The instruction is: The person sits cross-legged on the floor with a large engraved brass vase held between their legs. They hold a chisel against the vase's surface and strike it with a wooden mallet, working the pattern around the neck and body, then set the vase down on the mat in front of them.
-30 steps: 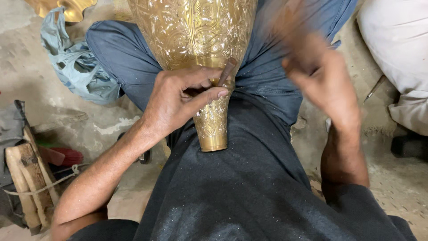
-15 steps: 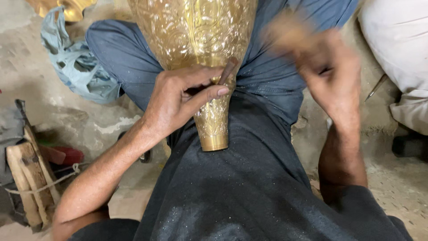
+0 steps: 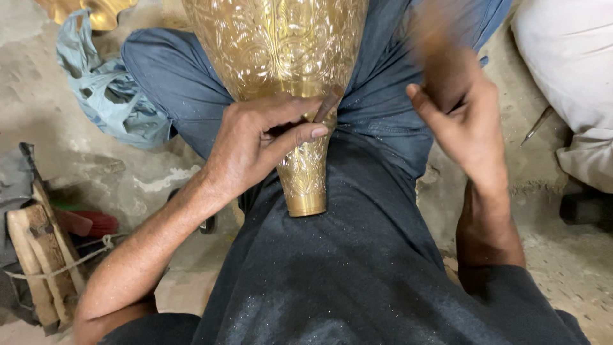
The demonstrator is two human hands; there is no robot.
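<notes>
Where the fingers (image 3: 300, 135) of the left hand (image 3: 255, 144) curl narrowly, they pinch a small dark chisel (image 3: 327, 105), its tip pressed against the engraved surface of a brass vase (image 3: 281, 51). The thumb and forefinger wrap around the vase's slim neck, which points toward the viewer and ends in a plain rim just below the fingertips. The vase widens away from the hand and lies across the person's lap, between blue-trousered knees and a dark shirt. The right hand (image 3: 466, 121) is raised just right of the vase, apart from it, closed around a blurred wooden handle (image 3: 437, 38); what kind of tool it is cannot be told. Left of the lap lie a crumpled pale blue cloth (image 3: 102, 96) and, near the picture's edge, rope-bound wooden blocks (image 3: 38, 255) on the dusty floor. At far right sits another person's white clothing (image 3: 568, 76), with bare floor between.
</notes>
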